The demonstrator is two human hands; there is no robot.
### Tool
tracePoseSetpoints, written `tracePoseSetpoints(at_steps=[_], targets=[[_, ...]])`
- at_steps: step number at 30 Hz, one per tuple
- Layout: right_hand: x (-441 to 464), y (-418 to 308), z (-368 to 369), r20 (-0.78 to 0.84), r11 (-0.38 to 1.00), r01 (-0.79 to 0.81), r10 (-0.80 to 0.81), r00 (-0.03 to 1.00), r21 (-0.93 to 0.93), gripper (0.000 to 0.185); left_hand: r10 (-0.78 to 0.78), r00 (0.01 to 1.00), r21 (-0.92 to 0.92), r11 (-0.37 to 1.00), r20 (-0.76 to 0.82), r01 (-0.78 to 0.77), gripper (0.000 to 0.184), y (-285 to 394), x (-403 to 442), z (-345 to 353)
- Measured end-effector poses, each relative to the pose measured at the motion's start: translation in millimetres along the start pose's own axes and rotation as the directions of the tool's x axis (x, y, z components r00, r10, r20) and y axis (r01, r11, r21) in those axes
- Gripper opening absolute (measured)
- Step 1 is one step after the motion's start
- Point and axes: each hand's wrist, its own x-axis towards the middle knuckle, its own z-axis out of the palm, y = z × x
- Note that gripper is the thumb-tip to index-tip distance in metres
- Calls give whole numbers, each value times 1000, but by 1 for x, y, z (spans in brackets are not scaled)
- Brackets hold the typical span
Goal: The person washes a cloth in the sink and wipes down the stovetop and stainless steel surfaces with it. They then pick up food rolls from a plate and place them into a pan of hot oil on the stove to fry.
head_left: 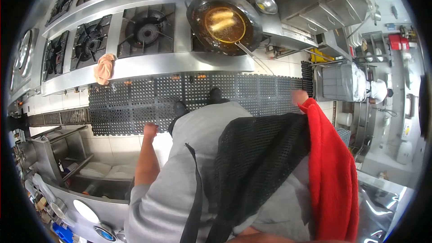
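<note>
My left hand [150, 129] hangs low at my left side, fingers curled in, with nothing visible in it. Out to the right, my right hand [299, 96] is smeared by motion beside a red cloth [330, 171] that covers my arm; its fingers cannot be made out. Ahead on the stove stands a dark wok [198, 20] of oil. Two long golden pieces of food [222, 21] lie in it, within the round rim of a strainer [244, 31]. The strainer's long handle [254, 56] sticks out over the stove's front edge, apart from both hands.
Several gas burners [147, 31] line the stove, with an orange cloth [104, 69] on its front ledge. A small metal bowl [265, 3] sits right of the wok. Black perforated mats [130, 103] cover the floor. Another person [379, 90] is far right, beyond a grey bin [339, 81].
</note>
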Motion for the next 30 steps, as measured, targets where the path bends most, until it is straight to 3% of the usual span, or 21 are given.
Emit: tracePoseSetpoints(at_steps=[2, 5, 7, 9, 13, 16, 17, 19, 20, 21, 22, 23, 25, 28, 30], targets=[[-51, -13, -8, 270, 976, -157, 112, 956, 151, 24, 61, 996, 221, 973, 68, -74, 10, -17, 19, 5], [-108, -25, 4, 477, 894, -335, 164, 863, 299, 24, -27, 999, 122, 992, 19, 25, 14, -3, 13, 20], [-130, -37, 10, 539, 826, -411, 159, 827, 386, 24, 12, 999, 205, 979, 42, -20, 16, 3, 21, 20], [-146, -50, 16, 585, 746, -482, 154, 796, 459, 25, 77, 994, 343, 934, 75, -98, 20, 9, 29, 17], [-160, -70, 31, 630, 564, -584, 141, 764, 583, 25, 88, 992, 436, 892, 92, -120, 21, 37, 50, 0], [-156, -86, 39, 623, 417, -609, 121, 773, 675, 26, 241, 948, 452, 836, 206, -311, 25, 55, 61, -17], [-158, -94, 41, 622, 386, -610, 111, 775, 692, 26, 240, 948, 470, 826, 208, -312, 25, 53, 77, -25], [-159, -119, 22, 575, 483, -525, 53, 817, 701, 29, 397, 799, 613, 513, 451, -601, 23, 44, 113, -42], [-161, -134, 10, 549, 537, -477, 29, 835, 696, 29, 392, 801, 621, 507, 452, -598, 23, 54, 103, -42], [-159, -146, 5, 554, 531, -480, 24, 832, 698, 29, 247, 870, 506, 732, 426, -456, 22, 73, 78, -35], [-156, -162, -7, 572, 617, -450, 0, 820, 646, 29, 89, 903, 363, 896, 421, -257, 21, 87, 54, -23], [-155, -173, -14, 590, 698, -409, -23, 807, 587, 28, 84, 906, 366, 896, 415, -251, 21, 93, 36, -12], [-161, -191, -20, 576, 660, -423, -19, 817, 621, 27, 294, 915, 262, 893, 276, -366, 19, 96, 10, 9], [-162, -201, -18, 564, 606, -437, -23, 825, 664, 26, 246, 946, 248, 923, 213, -296, 17, 82, 4, 25], [-157, -202, -15, 566, 593, -438, -37, 823, 675, 26, 228, 935, 176, 943, 272, -281, 18, 47, 37, 19]])
